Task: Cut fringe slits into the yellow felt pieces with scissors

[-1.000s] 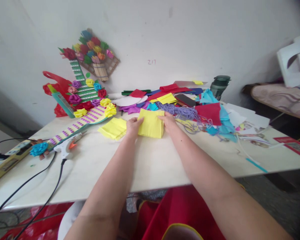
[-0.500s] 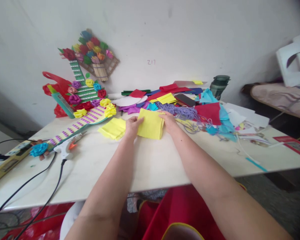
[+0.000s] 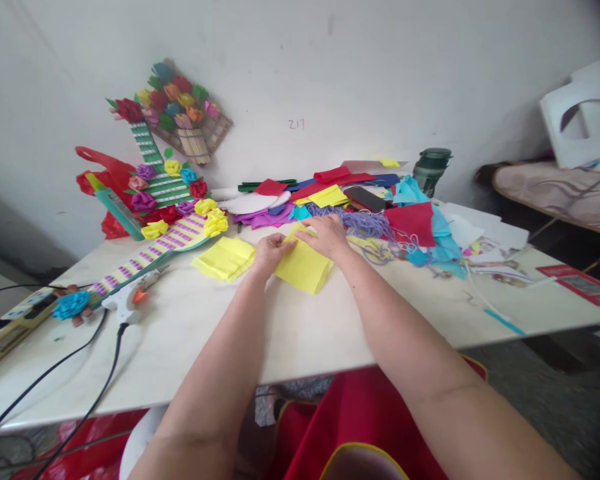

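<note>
A yellow crepe paper square is held at a slant over the table between my two hands. My left hand pinches its upper left edge between thumb and fingers. At the paper's top edge, my right hand has its fingers closed on the sheet, the fingertips close to those of the left. Several more yellow crepe paper pieces lie stacked on the table just left of my left hand.
A white glue gun with a black cord lies at left beside a flower-decorated paper guitar. Coloured papers and purple yarn are heaped behind my hands. A dark green bottle stands at the back right, a power strip far left.
The yellow square has turned from nearly upright to a slant. My right hand has moved left along its top edge, nearer my left hand. The view has shifted slightly.
</note>
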The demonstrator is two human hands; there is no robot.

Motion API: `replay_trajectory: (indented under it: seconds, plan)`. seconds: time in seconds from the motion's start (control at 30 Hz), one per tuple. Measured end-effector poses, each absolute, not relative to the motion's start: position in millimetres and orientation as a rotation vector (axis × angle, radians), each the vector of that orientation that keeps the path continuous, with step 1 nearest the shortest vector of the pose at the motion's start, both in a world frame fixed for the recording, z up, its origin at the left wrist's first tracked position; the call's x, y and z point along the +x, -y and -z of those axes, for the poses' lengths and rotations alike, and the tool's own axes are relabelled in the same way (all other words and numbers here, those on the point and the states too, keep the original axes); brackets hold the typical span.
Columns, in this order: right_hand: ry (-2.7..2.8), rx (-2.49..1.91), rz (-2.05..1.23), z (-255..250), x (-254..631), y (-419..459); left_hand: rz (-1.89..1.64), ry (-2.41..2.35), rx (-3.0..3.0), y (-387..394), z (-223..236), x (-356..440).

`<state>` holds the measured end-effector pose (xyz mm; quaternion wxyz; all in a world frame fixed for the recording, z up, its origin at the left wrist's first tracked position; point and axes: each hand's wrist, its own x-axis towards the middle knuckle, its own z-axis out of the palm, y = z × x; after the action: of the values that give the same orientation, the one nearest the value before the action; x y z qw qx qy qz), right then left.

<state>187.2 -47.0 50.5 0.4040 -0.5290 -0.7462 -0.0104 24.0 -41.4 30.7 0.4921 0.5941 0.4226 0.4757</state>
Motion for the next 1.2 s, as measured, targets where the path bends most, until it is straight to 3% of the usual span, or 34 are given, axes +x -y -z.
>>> replay_trajectory:
  seconds: [0.2, 1.2]
  plan:
    - [1.982, -1.483, 0.125, -58.7, 186.2, 54.4, -1.113, -1.088, 1.498, 43.5, -32.1, 25.8]
    - [1.891, -1.399, -0.030, -55.2, 184.8, 49.2, -1.060, -1.115, 1.452, 40.2, -24.9, 23.2]
